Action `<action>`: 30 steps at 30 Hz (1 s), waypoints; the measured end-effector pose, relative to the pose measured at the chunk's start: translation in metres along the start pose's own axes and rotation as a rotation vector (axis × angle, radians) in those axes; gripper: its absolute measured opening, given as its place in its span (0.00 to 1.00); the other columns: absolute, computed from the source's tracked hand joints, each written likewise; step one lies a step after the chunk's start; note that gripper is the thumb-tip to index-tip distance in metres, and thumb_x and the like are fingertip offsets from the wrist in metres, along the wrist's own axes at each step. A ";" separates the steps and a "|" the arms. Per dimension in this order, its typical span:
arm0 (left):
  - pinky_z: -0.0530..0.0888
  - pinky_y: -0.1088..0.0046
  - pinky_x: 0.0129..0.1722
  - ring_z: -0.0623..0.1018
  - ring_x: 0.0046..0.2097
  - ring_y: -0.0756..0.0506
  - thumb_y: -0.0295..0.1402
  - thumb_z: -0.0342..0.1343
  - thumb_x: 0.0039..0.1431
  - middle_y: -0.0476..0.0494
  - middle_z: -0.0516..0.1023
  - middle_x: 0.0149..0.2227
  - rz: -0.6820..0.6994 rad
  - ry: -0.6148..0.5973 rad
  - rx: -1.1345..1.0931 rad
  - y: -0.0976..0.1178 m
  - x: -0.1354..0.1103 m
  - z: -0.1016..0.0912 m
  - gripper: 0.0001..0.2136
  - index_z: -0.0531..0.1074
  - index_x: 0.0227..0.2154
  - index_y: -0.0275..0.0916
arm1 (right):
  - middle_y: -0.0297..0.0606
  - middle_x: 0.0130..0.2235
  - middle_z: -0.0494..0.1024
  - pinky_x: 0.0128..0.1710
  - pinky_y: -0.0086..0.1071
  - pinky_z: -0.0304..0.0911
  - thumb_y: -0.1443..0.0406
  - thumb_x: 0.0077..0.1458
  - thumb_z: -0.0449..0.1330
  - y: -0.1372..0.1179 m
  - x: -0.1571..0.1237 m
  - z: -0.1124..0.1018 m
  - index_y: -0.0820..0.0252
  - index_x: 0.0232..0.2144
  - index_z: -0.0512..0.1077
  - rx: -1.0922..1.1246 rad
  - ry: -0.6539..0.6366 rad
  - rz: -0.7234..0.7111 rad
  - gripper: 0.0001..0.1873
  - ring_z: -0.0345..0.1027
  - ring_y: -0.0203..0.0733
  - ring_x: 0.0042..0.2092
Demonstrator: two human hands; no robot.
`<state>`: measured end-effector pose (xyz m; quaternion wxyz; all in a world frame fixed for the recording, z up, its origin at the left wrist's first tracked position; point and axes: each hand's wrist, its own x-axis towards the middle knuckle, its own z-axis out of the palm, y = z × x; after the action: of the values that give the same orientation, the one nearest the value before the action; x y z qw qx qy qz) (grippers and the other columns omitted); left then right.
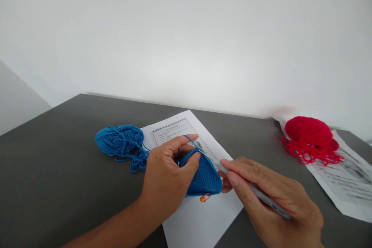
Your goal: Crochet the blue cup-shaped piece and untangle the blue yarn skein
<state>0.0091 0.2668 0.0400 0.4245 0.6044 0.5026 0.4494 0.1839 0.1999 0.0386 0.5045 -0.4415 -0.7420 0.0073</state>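
A blue crochet piece (pixel 205 176) is pinched between the thumb and fingers of my left hand (pixel 168 170), with blue yarn looped over the raised index finger. An orange stitch marker (pixel 204 198) hangs from the lower edge of the piece. My right hand (pixel 270 193) grips a crochet hook (pixel 261 195) with a grey handle like a pen. Its thin metal tip meets the upper edge of the piece, close to my left thumb. From the left hand, yarn runs to a blue yarn ball (pixel 119 139) with loose tangled strands.
Beneath my hands lies a white printed sheet (pixel 200 224) on the dark grey table (pixel 72 186). At the right, a red yarn ball (pixel 309 131) with loose loops rests on another printed paper (pixel 348 190). A white wall (pixel 186 38) stands behind the table.
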 end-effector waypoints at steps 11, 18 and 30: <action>0.77 0.68 0.41 0.81 0.30 0.46 0.28 0.62 0.54 0.51 0.84 0.27 0.075 -0.043 0.051 0.000 -0.011 0.007 0.12 0.85 0.40 0.39 | 0.42 0.38 0.85 0.40 0.30 0.79 0.76 0.63 0.60 0.000 -0.002 0.011 0.63 0.51 0.78 -0.163 -0.066 -0.199 0.16 0.81 0.41 0.39; 0.77 0.73 0.38 0.82 0.34 0.46 0.28 0.68 0.52 0.49 0.85 0.30 -0.112 -0.157 -0.344 0.001 -0.008 0.003 0.15 0.83 0.44 0.38 | 0.35 0.35 0.85 0.31 0.24 0.78 0.75 0.60 0.64 -0.002 0.004 0.007 0.52 0.47 0.82 0.179 0.044 0.097 0.17 0.81 0.37 0.33; 0.79 0.74 0.36 0.83 0.32 0.47 0.30 0.77 0.45 0.44 0.86 0.30 -0.315 -0.239 -0.745 0.002 -0.006 0.001 0.22 0.82 0.46 0.36 | 0.42 0.40 0.85 0.38 0.29 0.78 0.77 0.62 0.61 0.005 0.005 -0.006 0.63 0.52 0.79 0.018 -0.129 -0.149 0.18 0.80 0.40 0.40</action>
<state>0.0097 0.2610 0.0406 0.7328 0.3732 0.3392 0.4569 0.1915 0.2035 0.0435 0.4589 -0.3792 -0.8035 0.0048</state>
